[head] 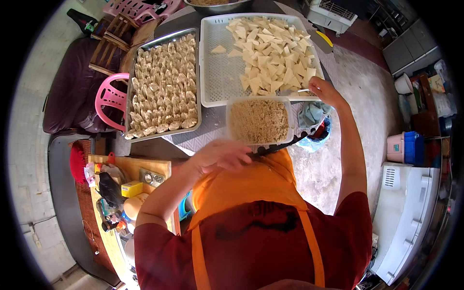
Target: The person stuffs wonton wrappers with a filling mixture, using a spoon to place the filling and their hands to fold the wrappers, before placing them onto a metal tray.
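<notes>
My right hand (319, 88) grips the handle of a metal utensil (302, 90), whose far end lies over the near right part of a white perforated plastic tray (221, 79). Pale cut triangles (275, 54), possibly tofu, are heaped in that tray. My left hand (228, 156), blurred, hovers by the near left corner of a clear plastic container (259, 119) of crumbly brown filling; whether its fingers hold anything is unclear. To the left, a metal tray (200, 72) carries rows of stuffed pieces (163, 87).
A knife with a yellow handle (324, 38) lies beyond the white tray's right edge. A bluish cloth (313, 113) and a lined bin (320, 136) are at the near right. Behind stands a metal bowl (219, 6). A pink plastic chair (108, 101) adjoins the metal tray.
</notes>
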Demonstrator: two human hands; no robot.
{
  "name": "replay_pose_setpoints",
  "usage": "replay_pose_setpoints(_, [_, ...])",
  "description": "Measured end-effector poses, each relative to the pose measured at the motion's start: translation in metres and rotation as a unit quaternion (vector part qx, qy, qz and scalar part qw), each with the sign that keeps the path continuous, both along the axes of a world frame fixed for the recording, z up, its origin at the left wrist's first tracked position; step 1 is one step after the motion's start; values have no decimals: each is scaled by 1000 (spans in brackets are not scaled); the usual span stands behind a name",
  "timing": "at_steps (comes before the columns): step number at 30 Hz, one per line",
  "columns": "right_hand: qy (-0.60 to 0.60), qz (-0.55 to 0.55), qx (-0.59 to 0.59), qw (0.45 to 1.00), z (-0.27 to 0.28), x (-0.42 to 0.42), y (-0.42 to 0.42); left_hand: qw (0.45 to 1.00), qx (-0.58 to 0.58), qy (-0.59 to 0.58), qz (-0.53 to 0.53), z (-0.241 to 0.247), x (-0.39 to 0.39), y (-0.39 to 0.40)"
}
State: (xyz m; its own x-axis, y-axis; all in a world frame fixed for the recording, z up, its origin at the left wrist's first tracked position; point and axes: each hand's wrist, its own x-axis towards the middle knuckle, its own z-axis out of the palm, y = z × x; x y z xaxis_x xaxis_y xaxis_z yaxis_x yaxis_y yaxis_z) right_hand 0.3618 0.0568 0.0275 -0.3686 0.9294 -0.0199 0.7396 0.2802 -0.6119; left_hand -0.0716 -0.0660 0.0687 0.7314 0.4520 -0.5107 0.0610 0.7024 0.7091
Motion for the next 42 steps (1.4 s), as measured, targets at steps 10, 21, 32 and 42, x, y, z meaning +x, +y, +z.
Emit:
replay_pose_setpoints(10, [551, -278, -26, 786, 24, -88, -95, 579, 726, 359, 93, -64, 23, 255])
replay_pose_setpoints(21, [614, -375, -63, 692, 28, -144, -123, 504, 694, 514, 20, -82, 43, 301])
replay_pose_setpoints(32, [513, -307, 95, 796, 57, -190, -101, 947, 106, -117, 281, -23, 32, 117])
replay_pose_setpoints(42, [211, -113, 282, 929, 66, -220, -125, 955, 138, -117, 235, -22, 50, 71])
